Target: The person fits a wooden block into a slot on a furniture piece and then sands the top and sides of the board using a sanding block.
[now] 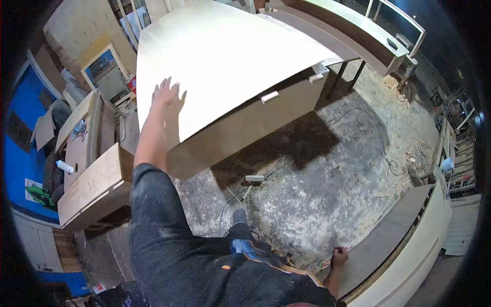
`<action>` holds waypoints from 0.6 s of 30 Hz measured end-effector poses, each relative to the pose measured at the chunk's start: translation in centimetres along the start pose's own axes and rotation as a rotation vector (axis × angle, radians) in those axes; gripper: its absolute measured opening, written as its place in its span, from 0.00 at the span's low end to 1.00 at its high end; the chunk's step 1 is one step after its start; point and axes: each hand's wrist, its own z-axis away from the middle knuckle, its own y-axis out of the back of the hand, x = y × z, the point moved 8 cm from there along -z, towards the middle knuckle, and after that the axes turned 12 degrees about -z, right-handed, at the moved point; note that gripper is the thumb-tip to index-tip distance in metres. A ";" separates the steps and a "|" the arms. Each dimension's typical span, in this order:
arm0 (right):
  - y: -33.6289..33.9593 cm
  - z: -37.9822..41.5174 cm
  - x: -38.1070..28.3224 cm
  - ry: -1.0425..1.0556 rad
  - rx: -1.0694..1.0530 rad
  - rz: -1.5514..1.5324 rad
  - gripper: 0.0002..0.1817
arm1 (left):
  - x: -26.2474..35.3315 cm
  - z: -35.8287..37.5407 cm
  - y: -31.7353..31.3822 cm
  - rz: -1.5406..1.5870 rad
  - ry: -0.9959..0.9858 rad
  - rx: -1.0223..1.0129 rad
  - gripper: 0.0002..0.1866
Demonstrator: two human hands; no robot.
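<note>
A large pale board (225, 56) lies over a long box-like wooden piece (255, 128), with two small white blocks (269, 96) along its near edge. Fingers spread, my left hand (166, 94) rests on or just over the board's left part. At the lower right my right hand (339, 257) is closed beside a long grey-brown panel (378, 240); something small and thin seems to be at its fingers, too small to name.
A low wooden cabinet (92, 192) stands at the left. A small lamp-like item on a stand (254, 178) and a cable lie on the dusty floor (307, 204). Curved counters (353, 20) stand at the back right, wood scraps at the right.
</note>
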 end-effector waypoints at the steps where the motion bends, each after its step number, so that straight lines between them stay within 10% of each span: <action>1: -0.7 -0.5 -3.5 0.035 -0.012 0.004 0.04 | 1.9 -0.5 0.3 0.015 -0.002 -0.007 0.40; 3: -1.9 -2.1 -5.0 -0.002 -0.016 -0.062 0.04 | 8.1 2.2 4.2 0.225 0.144 -0.192 0.42; 10: -12.8 -12.8 -17.8 0.119 -0.187 -0.310 0.03 | 18.9 13.0 11.0 0.294 -0.456 -0.147 0.41; 15: -27.5 -18.5 -45.1 0.543 -0.605 -0.494 0.04 | 18.4 23.3 14.5 0.738 -0.670 -0.195 0.38; 18: -31.4 -14.0 -61.8 0.930 -0.826 -0.678 0.08 | 16.6 31.0 15.0 1.335 -0.617 -0.711 0.28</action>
